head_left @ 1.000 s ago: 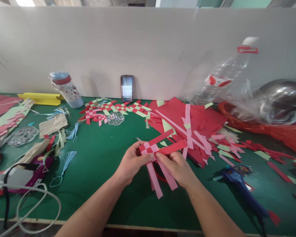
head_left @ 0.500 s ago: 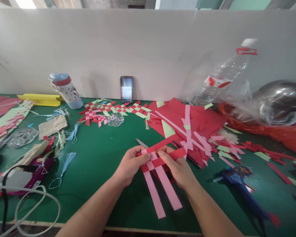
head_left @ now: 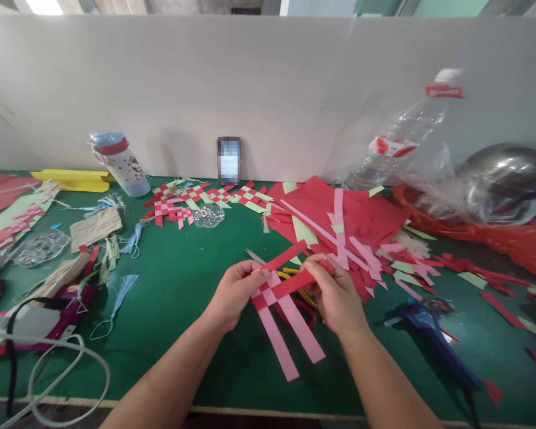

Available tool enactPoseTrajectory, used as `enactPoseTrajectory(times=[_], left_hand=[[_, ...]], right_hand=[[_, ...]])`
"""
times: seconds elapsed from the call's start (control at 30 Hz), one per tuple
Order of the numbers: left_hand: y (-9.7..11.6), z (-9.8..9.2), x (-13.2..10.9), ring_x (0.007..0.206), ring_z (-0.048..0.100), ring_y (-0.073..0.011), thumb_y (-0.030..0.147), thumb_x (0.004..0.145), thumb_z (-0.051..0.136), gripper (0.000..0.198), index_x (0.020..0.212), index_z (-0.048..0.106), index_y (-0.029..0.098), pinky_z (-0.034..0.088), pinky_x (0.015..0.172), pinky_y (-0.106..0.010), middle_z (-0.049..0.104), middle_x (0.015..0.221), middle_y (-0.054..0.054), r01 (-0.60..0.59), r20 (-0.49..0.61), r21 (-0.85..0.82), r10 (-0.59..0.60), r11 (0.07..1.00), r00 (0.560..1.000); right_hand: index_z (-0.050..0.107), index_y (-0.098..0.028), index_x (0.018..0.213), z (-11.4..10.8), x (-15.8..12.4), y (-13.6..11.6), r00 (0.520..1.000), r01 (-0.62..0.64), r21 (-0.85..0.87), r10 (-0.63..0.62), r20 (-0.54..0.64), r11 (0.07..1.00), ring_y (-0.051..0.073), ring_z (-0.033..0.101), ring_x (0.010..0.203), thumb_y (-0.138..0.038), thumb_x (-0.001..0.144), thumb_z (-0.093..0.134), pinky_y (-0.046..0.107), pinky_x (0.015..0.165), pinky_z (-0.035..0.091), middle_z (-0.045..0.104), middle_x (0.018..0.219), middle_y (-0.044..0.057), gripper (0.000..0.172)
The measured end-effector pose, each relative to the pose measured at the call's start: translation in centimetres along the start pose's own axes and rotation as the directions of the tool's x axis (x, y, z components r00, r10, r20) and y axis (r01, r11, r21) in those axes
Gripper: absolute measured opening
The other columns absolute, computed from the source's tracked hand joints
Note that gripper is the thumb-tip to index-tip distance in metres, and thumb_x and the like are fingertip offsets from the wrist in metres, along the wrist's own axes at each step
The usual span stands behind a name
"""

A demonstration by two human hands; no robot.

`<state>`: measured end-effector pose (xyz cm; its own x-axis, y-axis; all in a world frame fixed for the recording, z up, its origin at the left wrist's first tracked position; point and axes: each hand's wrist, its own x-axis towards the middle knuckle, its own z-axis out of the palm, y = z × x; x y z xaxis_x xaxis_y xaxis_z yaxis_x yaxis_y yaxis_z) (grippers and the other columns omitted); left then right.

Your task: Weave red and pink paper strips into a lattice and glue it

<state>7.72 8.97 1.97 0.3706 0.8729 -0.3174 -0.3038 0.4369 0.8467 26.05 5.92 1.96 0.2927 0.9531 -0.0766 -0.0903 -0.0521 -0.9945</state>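
Note:
A small woven piece of red and pink paper strips hangs between my hands, above the green table. My left hand pinches its left edge, thumb on top. Two pink strips reach down toward the table's front edge, and two red strips point up to the right. My right hand is closed on the far end of the lower red strip. Beneath the paper lie scissors with red and yellow handles, partly covered, their tip showing near my left fingers.
Red paper sheets and scraps lie beyond my right hand. A blue glue gun is at the right, near a plastic bottle. At the back are a phone, woven pieces and a flask; tassels lie left.
My right hand has slid right, from the woven part to the end of the lower red strip. More of the yellow scissor handle shows. My left hand keeps its hold.

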Motion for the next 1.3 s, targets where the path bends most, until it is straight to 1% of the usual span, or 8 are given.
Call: enactPoseTrajectory(times=[0.27,0.53,0.63,0.7,0.8,0.93,1.03,1.3], left_hand=[[0.5,-0.8,0.1,0.049,0.052,-0.007,0.039,0.065,0.085,0.036,0.07,0.057,0.016,0.041,0.049,-0.018,0.062,0.061,0.001,0.004,0.001,-0.085,-0.004,0.996,1.0],[2.1,-1.6,0.2,0.05,0.053,-0.0054,0.038,0.067,0.086,0.035,0.072,0.059,0.015,0.048,0.05,-0.016,0.059,0.062,0.004,-0.016,0.025,-0.186,0.022,0.982,0.999],[2.8,-2.1,-0.2,0.051,0.056,-0.0054,0.035,0.067,0.087,0.033,0.076,0.061,0.015,0.051,0.051,-0.015,0.06,0.064,0.004,-0.038,0.052,-0.219,0.05,0.975,0.997],[3.2,-2.7,-0.8,0.055,0.059,-0.0064,0.032,0.066,0.088,0.033,0.081,0.063,0.016,0.053,0.054,-0.016,0.063,0.069,0.003,-0.047,0.06,-0.229,0.062,0.972,0.996],[3.3,-3.6,-2.1,0.061,0.065,-0.0098,0.028,0.064,0.089,0.038,0.092,0.067,0.015,0.057,0.058,-0.02,0.069,0.079,0.0,-0.041,0.091,-0.238,0.064,0.97,0.994],[2.8,-4.5,-3.8,0.064,0.068,-0.0122,0.022,0.059,0.09,0.042,0.093,0.067,0.015,0.056,0.06,-0.02,0.07,0.081,-0.002,0.014,0.168,-0.25,0.03,0.968,0.985],[2.6,-5.1,-4.4,0.058,0.064,-0.0098,0.019,0.057,0.091,0.04,0.087,0.065,0.016,0.054,0.056,-0.019,0.068,0.075,0.001,0.059,0.188,-0.212,-0.018,0.975,0.982],[2.9,-6.0,-3.7,0.067,0.064,-0.0108,0.038,0.066,0.086,0.045,0.101,0.068,0.014,0.051,0.061,-0.02,0.07,0.086,-0.004,-0.013,0.118,0.148,-0.005,0.989,0.993]], right_hand=[[0.049,-0.02,0.058,-2.1,1.9,-1.9,0.953,0.241,0.197,-0.194,-0.232,0.95,0.008,0.044,0.049,-0.042,0.081,0.067,0.021,0.048,0.038,0.047,0.052,-0.005,0.037],[0.042,-0.021,0.059,-3.1,2.2,-2.6,0.921,0.345,0.284,-0.265,-0.284,0.895,0.002,0.026,0.035,-0.06,0.083,0.064,0.036,0.084,0.057,0.03,0.044,-0.014,0.051],[0.052,-0.023,0.072,-3.9,1.7,-2.8,0.94,0.294,0.292,-0.22,-0.26,0.91,0.006,0.053,0.047,-0.057,0.073,0.075,0.041,0.084,0.059,0.046,0.054,-0.012,0.041],[0.058,-0.028,0.093,-4.5,1.0,-2.8,0.954,0.255,0.22,-0.208,-0.214,0.942,0.016,0.069,0.082,-0.049,0.067,0.082,0.042,0.084,0.058,0.064,0.08,-0.006,0.041],[0.061,-0.03,0.109,-5.1,-0.7,-2.3,0.965,0.223,-0.143,-0.239,-0.11,0.964,0.024,0.06,0.117,-0.046,0.073,0.078,0.042,0.093,0.054,0.065,0.116,0.002,0.042],[0.063,-0.026,0.115,-4.6,-2.5,-0.9,0.97,0.239,-0.649,-0.148,0.192,0.722,0.026,0.067,0.102,-0.043,0.086,0.062,0.042,0.086,0.056,0.069,0.116,0.008,0.034],[0.062,-0.025,0.119,-3.4,-2.7,0.4,0.91,0.406,-0.764,-0.149,0.386,0.502,0.031,0.064,0.11,-0.032,0.083,0.06,0.049,0.094,0.052,0.068,0.121,0.01,0.036],[0.064,-0.024,0.114,-1.6,-1.4,0.9,0.901,0.433,-0.815,-0.168,0.399,0.386,0.03,0.067,0.094,-0.02,0.075,0.06,0.047,0.085,0.051,0.071,0.101,0.01,0.04]])
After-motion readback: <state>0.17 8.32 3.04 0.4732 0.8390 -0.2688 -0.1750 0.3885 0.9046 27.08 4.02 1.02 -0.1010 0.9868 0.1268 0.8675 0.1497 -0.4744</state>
